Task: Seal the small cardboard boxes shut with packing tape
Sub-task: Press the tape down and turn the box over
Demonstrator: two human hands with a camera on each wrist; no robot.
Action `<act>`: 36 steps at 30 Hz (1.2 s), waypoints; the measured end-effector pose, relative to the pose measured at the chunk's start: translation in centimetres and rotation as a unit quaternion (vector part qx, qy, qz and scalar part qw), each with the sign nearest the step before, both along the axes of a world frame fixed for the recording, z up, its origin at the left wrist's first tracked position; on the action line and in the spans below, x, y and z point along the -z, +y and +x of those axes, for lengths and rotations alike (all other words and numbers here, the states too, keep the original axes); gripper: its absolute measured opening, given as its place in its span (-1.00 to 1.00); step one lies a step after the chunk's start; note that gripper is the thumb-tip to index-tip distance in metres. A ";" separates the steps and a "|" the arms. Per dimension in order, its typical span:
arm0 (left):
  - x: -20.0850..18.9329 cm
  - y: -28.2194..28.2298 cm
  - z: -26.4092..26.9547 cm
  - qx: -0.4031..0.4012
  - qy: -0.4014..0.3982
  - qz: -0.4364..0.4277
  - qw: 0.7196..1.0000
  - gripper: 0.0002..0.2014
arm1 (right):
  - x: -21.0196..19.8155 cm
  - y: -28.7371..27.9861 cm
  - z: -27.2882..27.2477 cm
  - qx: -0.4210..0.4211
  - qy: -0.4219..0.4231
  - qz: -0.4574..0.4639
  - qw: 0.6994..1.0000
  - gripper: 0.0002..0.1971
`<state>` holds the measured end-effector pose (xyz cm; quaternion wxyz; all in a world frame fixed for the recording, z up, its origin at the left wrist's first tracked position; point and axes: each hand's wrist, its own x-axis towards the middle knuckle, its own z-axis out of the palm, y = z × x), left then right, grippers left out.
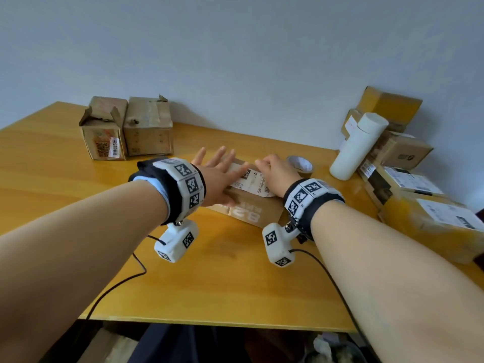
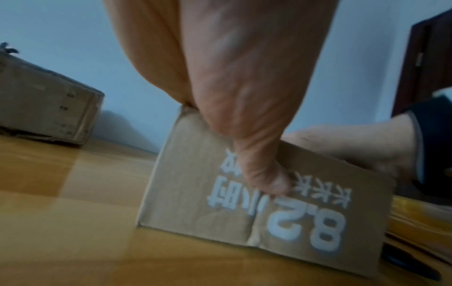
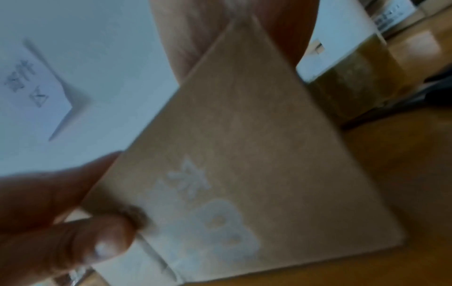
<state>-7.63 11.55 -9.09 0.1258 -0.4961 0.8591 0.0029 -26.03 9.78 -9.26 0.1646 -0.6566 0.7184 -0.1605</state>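
The left hand (image 1: 214, 176) lies flat on the box (image 1: 251, 205), its fingers straight and spread over the top and its thumb (image 2: 259, 174) pressed down the near side over the print. The right hand (image 1: 275, 172) rests on the right part of the top with its fingers bent over the far edge; whether they actually clamp the cardboard I cannot tell, as the right wrist view is blurred.

The box sits just right of the centre of the head view, on the yellow wooden table (image 1: 209, 284). It is small, low and brown, with large white print on the near side reading "8.2" upside down, beside some white characters. A white shipping label (image 1: 252, 182) with barcodes covers much of the top, between the two hands. The top flaps lie closed under the hands.

Just behind the right hand, a roll of tape (image 1: 301, 165) lies flat on the table. To its right a white cylinder (image 1: 356, 148) leans against a stack of parcels (image 1: 403, 163) that fills the right edge of the frame. In the upper left, two worn brown boxes (image 1: 125, 129) stand side by side, well apart from the hands, the left one with torn open flaps. Black cables (image 1: 117, 284) trail from the wrist cameras over the near table edge.
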 end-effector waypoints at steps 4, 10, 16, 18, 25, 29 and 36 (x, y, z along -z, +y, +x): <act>-0.2 0.8 -1.0 0.034 0.038 0.025 0.998 -0.12 | -1.1 1.0 0.1 -0.008 -0.063 -0.011 0.998 -0.61; -2.8 0.9 0.2 -0.005 0.159 0.086 0.984 0.00 | -4.3 -0.1 1.4 -0.021 -0.167 -0.065 0.984 -0.82; -3.2 0.2 3.1 -0.100 0.434 0.205 0.872 -0.42 | -8.6 -1.1 3.1 -0.072 -0.125 -0.155 0.977 -0.73; -3.2 0.4 2.7 -0.106 0.448 0.231 0.857 -0.59 | -8.1 -0.9 3.8 -0.097 -0.035 -0.153 0.983 -0.71; -6.1 0.3 2.2 -0.094 0.566 0.259 0.777 -0.22 | -7.5 -1.6 5.7 0.029 0.084 -0.046 0.995 -0.44; -5.9 0.1 1.3 -0.130 0.493 0.145 0.848 0.05 | -8.0 -0.9 4.3 0.019 -0.037 -0.138 0.990 -0.68; -6.5 0.1 1.8 -0.174 0.532 0.167 0.812 -0.17 | -5.4 0.7 2.9 -0.004 -0.166 -0.224 0.960 -0.71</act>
